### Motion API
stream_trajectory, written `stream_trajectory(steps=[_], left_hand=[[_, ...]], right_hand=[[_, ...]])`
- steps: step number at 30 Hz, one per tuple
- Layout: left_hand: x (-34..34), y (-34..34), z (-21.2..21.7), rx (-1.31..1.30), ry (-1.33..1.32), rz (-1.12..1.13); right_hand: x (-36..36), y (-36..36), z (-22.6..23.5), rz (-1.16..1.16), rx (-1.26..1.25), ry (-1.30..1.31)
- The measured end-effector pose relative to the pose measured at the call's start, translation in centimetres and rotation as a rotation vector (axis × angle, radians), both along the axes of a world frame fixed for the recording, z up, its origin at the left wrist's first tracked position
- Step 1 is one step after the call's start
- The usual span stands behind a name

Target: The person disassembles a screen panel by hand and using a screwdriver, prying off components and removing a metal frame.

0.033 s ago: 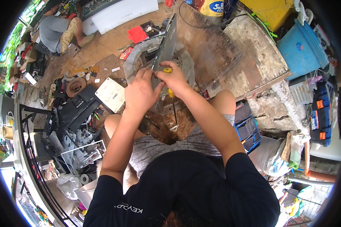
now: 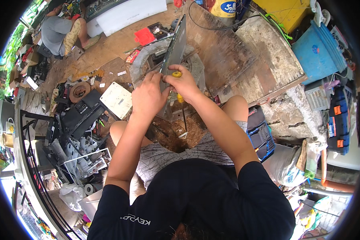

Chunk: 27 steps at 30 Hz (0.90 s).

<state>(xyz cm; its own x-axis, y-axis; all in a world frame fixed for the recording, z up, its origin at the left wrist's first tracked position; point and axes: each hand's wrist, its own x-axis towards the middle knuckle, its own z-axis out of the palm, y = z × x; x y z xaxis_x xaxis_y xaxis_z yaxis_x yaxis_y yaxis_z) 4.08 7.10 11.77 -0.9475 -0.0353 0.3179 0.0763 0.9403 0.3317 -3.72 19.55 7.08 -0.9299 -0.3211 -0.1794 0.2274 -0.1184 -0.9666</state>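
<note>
A thin, dark flat panel (image 2: 175,47) stands on edge in front of me, its long side pointing away. My left hand (image 2: 149,93) is closed on the near end of it, with the thumb bent toward the other hand. A screwdriver with a yellow handle (image 2: 180,98) is tucked in my right hand (image 2: 186,85), its dark shaft pointing back toward my lap. The thumb and fingertips of that hand meet at the panel's near edge, close to the left fingers. Exactly what the fingertips pinch there is hidden.
A grey ring-shaped block (image 2: 142,60) lies beneath the panel. Wooden boards (image 2: 264,60) lean at right, near a blue bucket (image 2: 318,54). A white plate-like part (image 2: 116,100) and scrap parts (image 2: 84,152) fill the left. Another person (image 2: 60,34) sits at far left.
</note>
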Motion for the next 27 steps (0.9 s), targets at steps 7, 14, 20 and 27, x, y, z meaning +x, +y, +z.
stream_trajectory(steps=[7, 14, 20, 27], left_hand=[[-0.6, -0.4, -2.0, -0.018, 0.019, -0.053], [-0.1, -0.9, -1.5, -0.283, 0.001, -0.235], [-1.0, -0.5, -0.8, -0.007, -0.165, -0.027], [-1.2, -0.5, -1.4, 0.037, -0.133, -0.013]], right_hand=[[0.5, 3.6, 0.3, -0.168, 0.333, 0.584], [8.3, 1.1, 12.6, 0.062, 0.156, 1.486], [10.9, -6.5, 12.5, 0.316, -0.233, 1.576], [10.0, -7.4, 10.5, 0.233, -0.225, 1.518]])
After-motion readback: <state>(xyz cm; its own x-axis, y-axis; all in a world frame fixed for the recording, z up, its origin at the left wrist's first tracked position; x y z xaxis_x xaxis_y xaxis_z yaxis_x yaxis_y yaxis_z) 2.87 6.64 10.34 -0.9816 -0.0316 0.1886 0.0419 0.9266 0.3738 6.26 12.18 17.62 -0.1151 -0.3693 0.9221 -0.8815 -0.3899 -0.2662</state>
